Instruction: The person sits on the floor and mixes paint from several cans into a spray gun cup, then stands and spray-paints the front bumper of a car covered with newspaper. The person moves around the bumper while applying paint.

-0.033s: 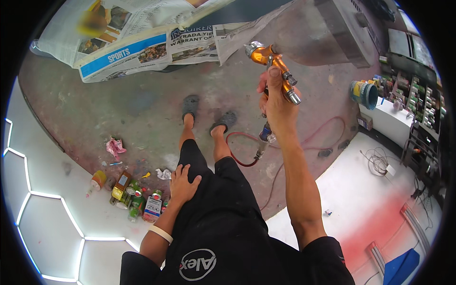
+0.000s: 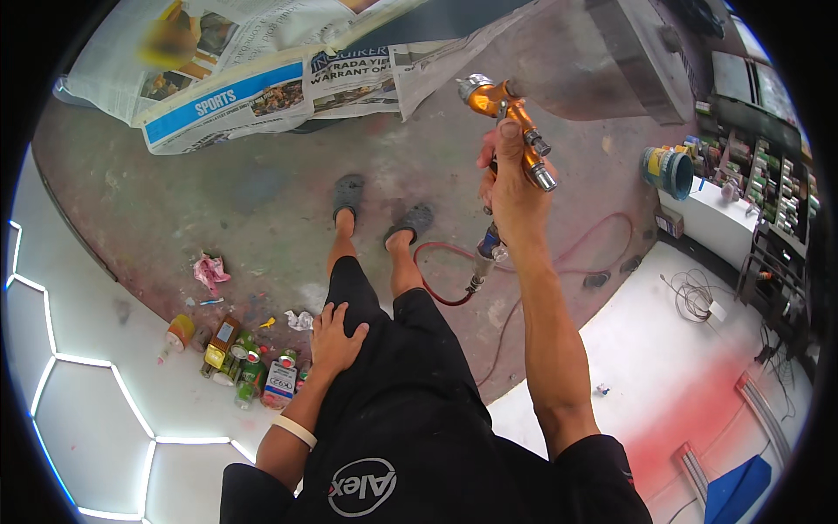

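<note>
My right hand (image 2: 515,188) is wrapped round the handle of an orange and silver spray gun (image 2: 511,113), held up with its nozzle to the left. A large, cloudy see-through paint cup (image 2: 567,65) joins the gun's top and looms toward the upper right. Below my hand, a blue and metal fitting (image 2: 487,249) hangs from the handle, with a red air hose (image 2: 436,293) running to the floor. My left hand (image 2: 338,336) rests on my thigh, fingers apart, holding nothing. Newspaper sheets (image 2: 262,96) are taped over a large object beyond the gun, whose shape they mostly hide.
Cans and bottles (image 2: 251,371) cluster on the floor at left, near crumpled pink paper (image 2: 210,272). The hose loops beside my feet. At right stand a dark bucket (image 2: 670,172) on a white stand, shelves of small containers (image 2: 768,179) and a coiled cable (image 2: 694,295).
The spray gun and my right hand have shifted very slightly to the right. My left hand stays on my thigh.
</note>
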The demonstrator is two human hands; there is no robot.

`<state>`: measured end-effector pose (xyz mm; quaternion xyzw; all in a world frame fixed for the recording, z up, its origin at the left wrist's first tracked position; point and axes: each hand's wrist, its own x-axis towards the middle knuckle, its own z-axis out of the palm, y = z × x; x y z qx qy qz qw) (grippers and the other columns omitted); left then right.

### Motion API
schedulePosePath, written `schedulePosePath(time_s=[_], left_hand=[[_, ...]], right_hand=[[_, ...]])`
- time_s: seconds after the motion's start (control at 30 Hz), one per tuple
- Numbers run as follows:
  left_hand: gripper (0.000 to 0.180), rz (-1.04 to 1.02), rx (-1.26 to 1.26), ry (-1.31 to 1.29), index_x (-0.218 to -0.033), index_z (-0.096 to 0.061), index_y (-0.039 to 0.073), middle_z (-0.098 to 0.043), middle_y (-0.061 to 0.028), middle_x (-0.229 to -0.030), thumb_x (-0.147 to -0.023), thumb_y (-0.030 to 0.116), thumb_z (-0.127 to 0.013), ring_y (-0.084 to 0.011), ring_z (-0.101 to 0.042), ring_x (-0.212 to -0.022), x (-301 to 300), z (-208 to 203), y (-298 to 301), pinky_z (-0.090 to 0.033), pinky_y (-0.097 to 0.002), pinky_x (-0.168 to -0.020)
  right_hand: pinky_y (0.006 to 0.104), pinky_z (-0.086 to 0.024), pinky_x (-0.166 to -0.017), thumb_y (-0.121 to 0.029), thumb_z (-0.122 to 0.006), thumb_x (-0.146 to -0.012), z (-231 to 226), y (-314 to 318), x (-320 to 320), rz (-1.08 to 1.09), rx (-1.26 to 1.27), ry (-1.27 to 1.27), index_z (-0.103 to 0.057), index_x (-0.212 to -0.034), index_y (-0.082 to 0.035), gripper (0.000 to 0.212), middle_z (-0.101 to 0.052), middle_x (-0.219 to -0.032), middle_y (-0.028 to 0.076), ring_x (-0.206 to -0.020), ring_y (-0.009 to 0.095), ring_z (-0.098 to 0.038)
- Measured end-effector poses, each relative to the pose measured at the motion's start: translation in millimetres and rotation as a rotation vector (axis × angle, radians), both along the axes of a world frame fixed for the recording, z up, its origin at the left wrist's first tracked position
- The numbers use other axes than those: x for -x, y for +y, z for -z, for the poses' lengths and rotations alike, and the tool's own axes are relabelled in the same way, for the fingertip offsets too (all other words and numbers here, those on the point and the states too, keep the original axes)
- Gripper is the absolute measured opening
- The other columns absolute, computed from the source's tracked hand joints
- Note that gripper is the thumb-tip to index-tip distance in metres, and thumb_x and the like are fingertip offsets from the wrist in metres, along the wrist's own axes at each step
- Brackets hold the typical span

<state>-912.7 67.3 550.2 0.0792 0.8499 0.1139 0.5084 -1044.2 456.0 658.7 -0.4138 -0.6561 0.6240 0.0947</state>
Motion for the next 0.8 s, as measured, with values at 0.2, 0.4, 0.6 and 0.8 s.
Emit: schedulePosePath(time_s=[0.2,0.4,0.6,0.8], left_hand=[[0.08,-0.01,0.01,-0.018,-0.164,-0.052,0.012,-0.042,-0.0181,-0.172,-0.099,0.054,-0.072,-0.0451,-0.04,-0.155,7.8,6.4,3.6,-0.036,-0.0601,-0.127],[0.079,-0.029,0.007,-0.014,-0.164,-0.052,0.013,-0.043,-0.0187,-0.171,-0.099,0.054,-0.072,-0.0452,-0.04,-0.155,7.2,8.7,2.0,-0.035,-0.0605,-0.127],[0.078,-0.048,0.005,0.0,-0.163,-0.053,0.014,-0.044,-0.0193,-0.17,-0.099,0.053,-0.073,-0.0467,-0.042,-0.154,7.6,8.1,1.8,-0.035,-0.0612,-0.127],[0.077,-0.067,0.009,-0.003,-0.163,-0.053,0.013,-0.044,-0.0191,-0.171,-0.099,0.052,-0.073,-0.0471,-0.041,-0.154,7.1,7.6,4.4,-0.035,-0.0616,-0.127]], right_hand=[[0.0265,-0.042,-0.052,-0.066,-0.072,-0.104,-3.0,4.1,7.2,0.241,-0.001,0.002,-0.071,-0.104,-0.001,0.065,-0.064,-0.083,0.003,-0.059,0.006,-0.053],[0.0263,-0.04,-0.052,-0.067,-0.07,-0.105,5.9,-12.9,23.3,0.139,0.107,0.01,-0.068,-0.098,-0.002,0.066,-0.063,-0.082,0.002,-0.059,0.006,-0.052],[0.0267,-0.036,-0.046,-0.068,-0.065,-0.107,14.4,-50.3,38.2,-0.072,0.194,0.012,-0.066,-0.106,-0.003,0.065,-0.063,-0.084,0.004,-0.051,0.006,-0.048],[0.0275,-0.036,-0.045,-0.067,-0.069,-0.105,6.0,-51.7,44.7,-0.115,0.28,0.059,-0.068,-0.108,-0.001,0.066,-0.066,-0.084,0.006,-0.05,0.007,-0.048]])
